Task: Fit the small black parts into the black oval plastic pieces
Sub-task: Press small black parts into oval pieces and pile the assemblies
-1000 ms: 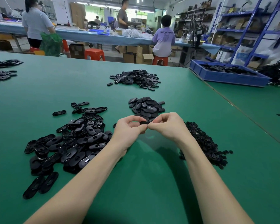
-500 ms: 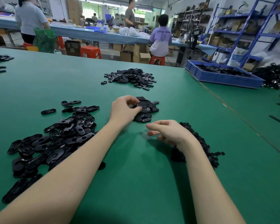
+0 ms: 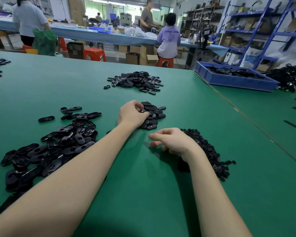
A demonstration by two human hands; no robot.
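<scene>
Left hand [image 3: 133, 115] is out at the small heap of finished ovals [image 3: 152, 115] at about 12 o'clock from the worker, fingers [image 3: 144, 114] curled down onto the top of the heap and touching an oval; whether they actually pinch one or only rest on it, I cannot tell. Right hand [image 3: 173, 142] hovers low over the green surface [image 3: 143, 194] just beside the pile of small black parts [image 3: 207, 151] at 2 o'clock, fingers loosely curled, and nothing visibly held in them.

The big loose spread of black oval plastic pieces [image 3: 50, 147] lies at 9 to 10 o'clock, well apart from the small parts. A further heap [image 3: 137, 81] sits beyond, also around 12 o'clock, and a blue tray [image 3: 237, 82] at 1 to 2 o'clock.

These ovals look light, rigid and glossy, so likely a bit slick: best taken by the long edges between thumb and forefinger, open side up. The small parts look tiny and tangled in their pile, so I'd expect a fingertip pinch to lift one alone, and a firm press to seat it without flicking it away
</scene>
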